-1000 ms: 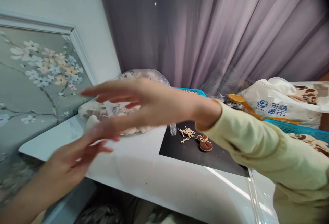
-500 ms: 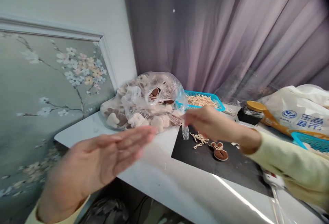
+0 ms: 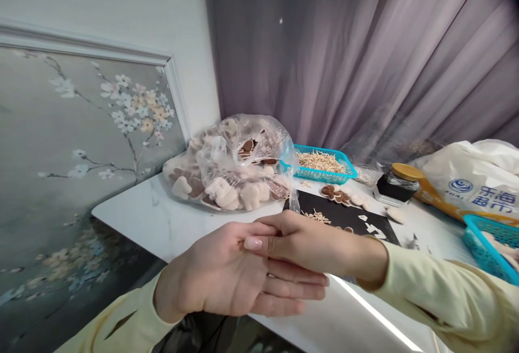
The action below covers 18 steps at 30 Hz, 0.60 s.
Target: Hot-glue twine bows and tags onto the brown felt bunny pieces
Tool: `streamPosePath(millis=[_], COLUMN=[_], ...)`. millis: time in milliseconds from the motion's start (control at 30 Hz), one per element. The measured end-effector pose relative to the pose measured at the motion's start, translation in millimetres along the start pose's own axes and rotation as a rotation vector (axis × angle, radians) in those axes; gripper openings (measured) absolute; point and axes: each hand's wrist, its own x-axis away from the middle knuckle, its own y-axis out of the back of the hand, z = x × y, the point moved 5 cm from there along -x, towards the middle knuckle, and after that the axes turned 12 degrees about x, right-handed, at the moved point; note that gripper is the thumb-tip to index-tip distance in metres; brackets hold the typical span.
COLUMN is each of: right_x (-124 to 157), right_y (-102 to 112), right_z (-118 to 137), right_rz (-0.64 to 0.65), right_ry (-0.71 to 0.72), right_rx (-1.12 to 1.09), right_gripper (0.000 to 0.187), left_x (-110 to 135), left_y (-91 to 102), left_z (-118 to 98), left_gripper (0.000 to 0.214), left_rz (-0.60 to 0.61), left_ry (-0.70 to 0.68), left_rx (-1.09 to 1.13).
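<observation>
Palm up and fingers stretched out, my left hand (image 3: 227,280) is in front of the table with nothing lying on it. My right hand (image 3: 314,245) clasps it from the right, thumb across the palm; the other right fingers are hidden behind. Beyond them lies a black mat (image 3: 305,202) with small cream string bows (image 3: 317,217) and white scraps (image 3: 373,228). The brown bow-tied piece on the mat is mostly covered by my right hand. Brown pieces with pale edges (image 3: 334,194) and cream pieces (image 3: 357,200) form a row behind the mat.
At the back left sits a clear plastic bag (image 3: 221,191) of cream and brown pieces. Beside it, a blue basket (image 3: 349,168) holds cream string bits. A dark jar with a yellow lid (image 3: 399,185), a white printed bag (image 3: 474,172) and another blue basket (image 3: 482,245) stand right.
My two hands were apart, both blurred by motion. They have come together, the left moving right, the right moving down, and the right now clasps the left. The view has shifted slightly.
</observation>
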Motion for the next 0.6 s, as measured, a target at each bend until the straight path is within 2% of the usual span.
streamPosePath(millis=[100, 167, 233, 267, 300, 333, 400, 433, 467, 533, 600], right_x=[11.8, 23.9, 39.7, 49.1, 59.3, 69.3, 86.0, 90.0, 90.2, 81.5, 69.3], right_y=[-2.9, -3.1, 3.1, 9.0, 16.5, 24.3, 41.1, 45.4, 45.8, 34.5, 19.2], right_z=[-2.4, -5.6, -14.5, -21.3, -29.4, -37.3, -49.7, -52.9, -54.2, -53.6, -52.7], right_rz=[-0.143, -0.188, -0.180, -0.169, -0.175, -0.196, -0.343, -0.393, -0.404, -0.290, -0.157], right_ry=[0.043, 0.053, -0.006, -0.068, -0.150, -0.225, -0.310, -0.307, -0.286, -0.261, -0.283], right_rx=[0.280, 0.334, 0.220, 0.099, -0.053, -0.221, -0.478, -0.576, -0.657, -0.815, -0.874], right_gripper=[0.019, 0.020, 0.024, 0.026, 0.028, 0.027, 0.021, 0.020, 0.020, 0.019, 0.027], left_x=[-3.2, -1.5, 4.2, 7.5, 10.8, 14.7, 23.6, 24.7, 21.3, 5.7, -11.2], left_y=[0.6, -1.6, -2.0, -0.5, 2.0, 5.0, 5.2, -0.3, -8.3, -24.4, -32.4], left_z=[7.2, 13.4, 16.7, 13.8, 7.6, -1.5, -18.0, -20.7, -18.5, -4.3, 8.2], left_gripper=[0.045, 0.044, 0.047, 0.046, 0.044, 0.042, 0.041, 0.043, 0.046, 0.050, 0.048], left_rz=[0.002, 0.042, 0.071, 0.057, 0.017, -0.057, -0.231, -0.274, -0.262, -0.064, 0.160], left_ry=[-0.023, 0.040, 0.096, 0.044, -0.074, -0.253, -0.649, -0.801, -0.902, -1.009, -1.026], left_rx=[0.028, -0.027, -0.140, -0.209, -0.298, -0.421, -0.808, -1.078, -1.376, -1.926, -2.283])
